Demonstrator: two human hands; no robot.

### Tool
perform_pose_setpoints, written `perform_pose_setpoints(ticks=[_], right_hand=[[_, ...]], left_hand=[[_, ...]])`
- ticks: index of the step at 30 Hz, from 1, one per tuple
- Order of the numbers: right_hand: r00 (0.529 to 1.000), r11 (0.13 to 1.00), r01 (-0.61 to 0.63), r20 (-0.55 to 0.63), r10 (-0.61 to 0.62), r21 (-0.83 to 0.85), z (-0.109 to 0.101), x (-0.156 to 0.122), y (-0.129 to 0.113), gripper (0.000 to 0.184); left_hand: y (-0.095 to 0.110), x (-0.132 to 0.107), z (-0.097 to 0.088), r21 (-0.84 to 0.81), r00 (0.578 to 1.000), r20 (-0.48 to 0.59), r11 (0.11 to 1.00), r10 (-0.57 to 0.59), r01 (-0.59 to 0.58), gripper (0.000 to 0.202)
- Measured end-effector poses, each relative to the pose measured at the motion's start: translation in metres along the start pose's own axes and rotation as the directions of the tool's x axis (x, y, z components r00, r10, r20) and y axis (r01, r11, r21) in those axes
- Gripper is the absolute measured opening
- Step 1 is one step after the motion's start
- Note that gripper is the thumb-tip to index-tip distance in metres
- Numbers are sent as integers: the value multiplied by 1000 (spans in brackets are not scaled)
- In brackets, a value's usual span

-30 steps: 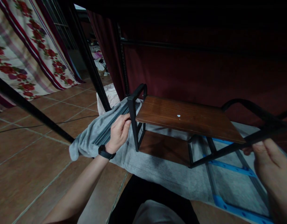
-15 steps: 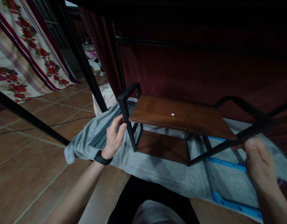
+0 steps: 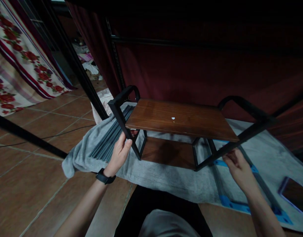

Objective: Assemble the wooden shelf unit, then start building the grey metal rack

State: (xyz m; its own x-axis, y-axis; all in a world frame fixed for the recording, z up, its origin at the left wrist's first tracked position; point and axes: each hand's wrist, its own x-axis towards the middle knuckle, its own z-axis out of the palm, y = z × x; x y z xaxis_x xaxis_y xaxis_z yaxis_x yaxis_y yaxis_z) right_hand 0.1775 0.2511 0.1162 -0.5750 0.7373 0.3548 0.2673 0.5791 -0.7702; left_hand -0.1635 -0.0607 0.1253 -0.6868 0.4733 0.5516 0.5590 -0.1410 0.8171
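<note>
A small two-tier shelf (image 3: 186, 121) with brown wood-grain boards and black metal end frames stands on a grey cloth. A small white spot marks its upper board. My left hand (image 3: 118, 153), a black band on its wrist, is closed round the left end frame, with fingertips showing behind the bar. At the opposite end, my right hand (image 3: 240, 169) has its fingers curled against the underside of the right frame; its fingertips are partly hidden. Beside my left hand lies a bundle of dark grey rods (image 3: 110, 136).
The grey cloth (image 3: 171, 181) covers a low surface before my knees. Blue-cornered frame pieces (image 3: 235, 205) lie on it at right, near a phone (image 3: 295, 194). Black posts (image 3: 77, 69) rise at left, a dark red curtain (image 3: 190, 72) hangs behind, and tiled floor (image 3: 42, 184) spreads left.
My right hand has moved left and in under the right frame. My left hand has closed round the left frame. The view has shifted right, bringing the phone fully into sight.
</note>
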Motion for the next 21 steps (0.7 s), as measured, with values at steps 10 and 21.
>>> perform_pose_setpoints(ticks=[10,21], right_hand=[[967,978,-195,177,181,67,55,-36,60,58],[924,931,-341,229,307,127,94,-62,111,55]], left_hand=[[-14,-19,7,-73,995,-29,993,-99,96,60],[-105,-59,7,-56,813,-48,815,-580,577,43]])
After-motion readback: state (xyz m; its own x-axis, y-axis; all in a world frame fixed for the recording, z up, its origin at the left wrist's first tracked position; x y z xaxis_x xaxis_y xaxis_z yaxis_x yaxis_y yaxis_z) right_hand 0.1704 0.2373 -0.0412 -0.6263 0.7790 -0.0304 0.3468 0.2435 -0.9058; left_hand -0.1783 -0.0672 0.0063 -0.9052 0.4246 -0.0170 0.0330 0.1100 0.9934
